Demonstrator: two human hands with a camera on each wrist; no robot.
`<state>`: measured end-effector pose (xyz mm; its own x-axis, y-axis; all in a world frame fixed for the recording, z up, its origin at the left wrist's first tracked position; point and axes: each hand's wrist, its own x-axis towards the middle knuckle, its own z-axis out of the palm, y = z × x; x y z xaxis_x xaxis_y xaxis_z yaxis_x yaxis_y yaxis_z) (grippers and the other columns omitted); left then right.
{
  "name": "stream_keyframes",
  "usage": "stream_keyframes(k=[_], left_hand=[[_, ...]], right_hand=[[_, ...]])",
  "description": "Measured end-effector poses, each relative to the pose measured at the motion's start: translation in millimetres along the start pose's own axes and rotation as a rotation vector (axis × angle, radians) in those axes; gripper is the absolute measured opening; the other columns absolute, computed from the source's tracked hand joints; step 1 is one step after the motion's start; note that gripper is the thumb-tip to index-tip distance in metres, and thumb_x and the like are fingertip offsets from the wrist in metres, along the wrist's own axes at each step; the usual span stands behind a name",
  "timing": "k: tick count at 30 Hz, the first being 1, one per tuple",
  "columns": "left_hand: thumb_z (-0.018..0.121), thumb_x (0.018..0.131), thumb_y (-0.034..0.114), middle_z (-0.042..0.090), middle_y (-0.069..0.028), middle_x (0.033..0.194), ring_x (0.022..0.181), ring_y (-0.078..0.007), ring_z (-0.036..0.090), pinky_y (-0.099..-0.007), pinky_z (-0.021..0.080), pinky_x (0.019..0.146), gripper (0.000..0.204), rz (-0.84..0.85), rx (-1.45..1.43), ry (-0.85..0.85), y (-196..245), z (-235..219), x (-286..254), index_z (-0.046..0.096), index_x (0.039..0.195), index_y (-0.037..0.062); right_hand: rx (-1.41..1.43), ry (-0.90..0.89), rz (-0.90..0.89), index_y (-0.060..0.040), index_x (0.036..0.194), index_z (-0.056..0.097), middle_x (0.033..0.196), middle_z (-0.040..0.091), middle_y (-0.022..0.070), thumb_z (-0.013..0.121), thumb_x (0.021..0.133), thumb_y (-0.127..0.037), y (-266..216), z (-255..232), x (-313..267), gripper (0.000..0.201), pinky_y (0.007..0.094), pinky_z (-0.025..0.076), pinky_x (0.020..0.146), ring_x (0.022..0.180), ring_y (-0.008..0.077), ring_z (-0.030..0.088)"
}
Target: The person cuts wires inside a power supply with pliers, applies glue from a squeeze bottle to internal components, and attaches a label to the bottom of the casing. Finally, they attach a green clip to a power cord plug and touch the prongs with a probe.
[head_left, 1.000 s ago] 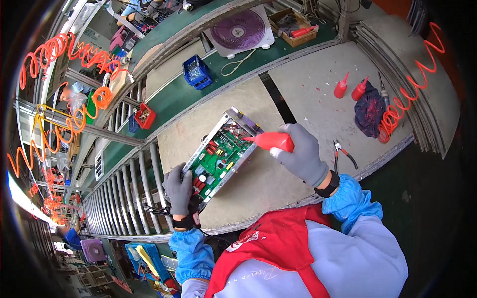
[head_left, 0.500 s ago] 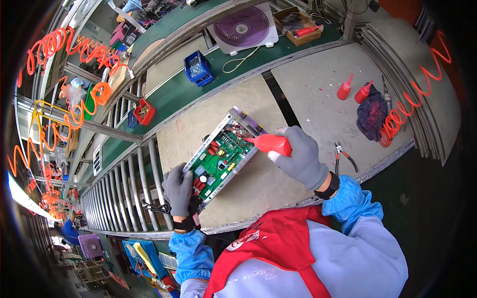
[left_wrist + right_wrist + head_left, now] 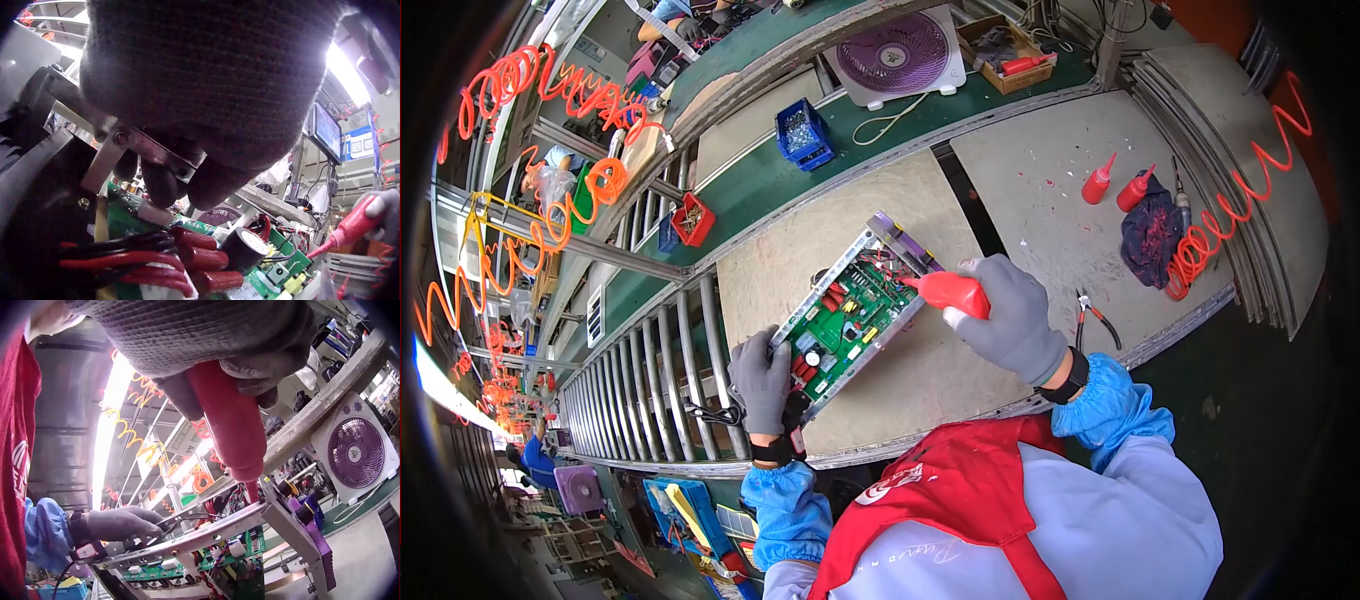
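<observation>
A green circuit board point(image 3: 836, 345) full of parts sits in an open metal chassis point(image 3: 820, 284), held tilted over the grey work surface. My gloved left hand point(image 3: 761, 380) grips the near left end of this chassis, its fingers curled over the metal edge in the left wrist view. In my gloved right hand point(image 3: 1018, 325) is a red squeeze bottle point(image 3: 956, 293), nozzle down. The nozzle tip point(image 3: 252, 494) points in at the chassis's far end, among wires beside the purple-edged end piece point(image 3: 325, 556). Red capacitors point(image 3: 206, 258) and a black round part point(image 3: 244, 248) stand near the left hand.
Two more red bottles point(image 3: 1098, 184) stand on the right, beside a dark cloth point(image 3: 1152, 238) and a coiled red air hose point(image 3: 1190, 262). Pliers point(image 3: 1090, 318) lie near the front edge. A blue bin point(image 3: 804, 137) and a purple fan point(image 3: 892, 58) stand behind; rollers point(image 3: 662, 385) run left.
The head view has swung slightly, so the background sits a little farther right. Both hands keep their holds, and the bottle's nozzle stays at the chassis's far end.
</observation>
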<state>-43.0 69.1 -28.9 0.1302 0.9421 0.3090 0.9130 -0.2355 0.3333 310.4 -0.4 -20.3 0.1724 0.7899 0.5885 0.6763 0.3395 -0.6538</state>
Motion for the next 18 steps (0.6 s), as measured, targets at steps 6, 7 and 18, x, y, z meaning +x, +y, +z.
stream_keyframes(k=[6, 7, 18], left_hand=[[0.068, 0.086, 0.025, 0.07, -0.01, 0.095, 0.097, -0.03, 0.061, -0.0429, 0.043, 0.089, 0.029, -0.024, -0.028, -0.032, 0.6, -0.5, 2.2, 0.072, 0.11, 0.0102], [0.068, 0.086, 0.025, 0.07, -0.0099, 0.095, 0.098, -0.03, 0.061, -0.0429, 0.042, 0.09, 0.029, -0.032, -0.034, -0.039, 1.0, -0.8, 2.3, 0.072, 0.111, 0.0102], [0.068, 0.085, 0.025, 0.069, -0.0115, 0.1, 0.1, -0.0314, 0.06, -0.0438, 0.043, 0.091, 0.031, -0.026, -0.026, -0.047, -1.0, -0.8, 2.6, 0.071, 0.112, 0.0099]], right_hand=[[0.011, -0.006, 0.015, -0.0057, 0.106, 0.064, 0.095, 0.066, 0.0143, 0.081, 0.067, -0.015, 0.8, -1.1, -1.0, 0.043, 0.0408, 0.054, 0.07, 0.082, 0.0343, 0.068], [0.011, -0.006, 0.016, -0.0057, 0.106, 0.064, 0.095, 0.066, 0.0143, 0.081, 0.067, -0.015, 0.9, -1.1, -1.2, 0.043, 0.0408, 0.054, 0.07, 0.082, 0.0344, 0.068], [0.064, -0.013, 0.108, -0.0042, 0.106, 0.064, 0.095, 0.066, 0.0156, 0.081, 0.067, -0.015, 7.5, 0.0, -1.4, 0.044, 0.0399, 0.055, 0.071, 0.083, 0.0342, 0.068]])
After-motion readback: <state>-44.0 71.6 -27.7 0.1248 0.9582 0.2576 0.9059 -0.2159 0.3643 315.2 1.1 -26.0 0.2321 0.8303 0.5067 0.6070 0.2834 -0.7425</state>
